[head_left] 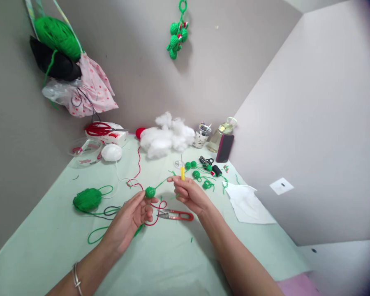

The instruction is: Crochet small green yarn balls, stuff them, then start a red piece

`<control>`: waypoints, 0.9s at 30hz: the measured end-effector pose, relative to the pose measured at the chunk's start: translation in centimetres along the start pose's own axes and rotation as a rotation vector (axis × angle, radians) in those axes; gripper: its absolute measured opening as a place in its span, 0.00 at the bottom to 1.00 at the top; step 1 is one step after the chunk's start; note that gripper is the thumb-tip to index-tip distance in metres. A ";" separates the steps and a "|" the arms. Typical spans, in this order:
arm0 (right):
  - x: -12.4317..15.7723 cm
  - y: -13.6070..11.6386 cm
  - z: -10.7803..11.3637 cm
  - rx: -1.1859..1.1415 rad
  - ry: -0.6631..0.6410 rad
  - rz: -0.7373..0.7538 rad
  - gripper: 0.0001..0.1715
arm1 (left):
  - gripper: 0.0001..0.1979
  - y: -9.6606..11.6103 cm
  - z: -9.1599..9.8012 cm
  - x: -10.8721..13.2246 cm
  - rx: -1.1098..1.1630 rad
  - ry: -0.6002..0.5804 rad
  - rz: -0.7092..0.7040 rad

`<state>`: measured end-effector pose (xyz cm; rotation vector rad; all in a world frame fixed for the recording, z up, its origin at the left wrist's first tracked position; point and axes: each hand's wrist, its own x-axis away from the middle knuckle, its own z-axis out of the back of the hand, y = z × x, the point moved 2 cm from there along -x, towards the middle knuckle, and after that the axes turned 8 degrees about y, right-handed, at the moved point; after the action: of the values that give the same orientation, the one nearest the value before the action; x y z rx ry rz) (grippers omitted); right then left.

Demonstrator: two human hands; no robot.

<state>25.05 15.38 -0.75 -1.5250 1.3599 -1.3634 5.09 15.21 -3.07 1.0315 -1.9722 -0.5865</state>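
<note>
Green crochet ball (150,192) held clear of the pale green bench (172,263), pinched between the thumb and fingertips of the person's left hand (129,220), the remaining fingers curled loosely beneath it. A heap of white stuffing (166,137) sits at the far edge against the wall, within reach but out of the working space. A ball of green yarn (86,199) rests to the left, its strands trailing toward the hands, probably set there so the thread feeds freely. Red-handled snips (175,214) lie flat just below the hands, close by for cutting. Several small green pieces (197,174) are gathered beyond the right hand (191,195), apart from the one being held. That hand is closed narrow, thumb and forefinger gripping a yellow-handled tool (182,172) upright, its thin metal tip pointing up; whether it ends in a hook or a needle point is too fine to tell. A green strand runs between ball and right hand, and the raised, separated hands appear to keep it taut.
</note>
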 end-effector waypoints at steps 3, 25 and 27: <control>-1.6 -2.7 0.4 0.098 0.055 0.108 0.24 | 0.10 0.1 0.3 -0.1 -0.011 -0.026 -0.012; 2.3 0.9 0.9 0.746 0.000 0.272 0.12 | 0.10 6.6 2.4 0.6 -0.467 -0.039 -0.357; 2.9 1.3 0.4 0.911 -0.144 0.236 0.08 | 0.10 5.9 2.3 0.8 -0.820 -0.242 -0.252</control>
<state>24.79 12.20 -1.27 -0.7933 0.6304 -1.3962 0.29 17.86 0.15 0.6940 -1.5402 -1.5548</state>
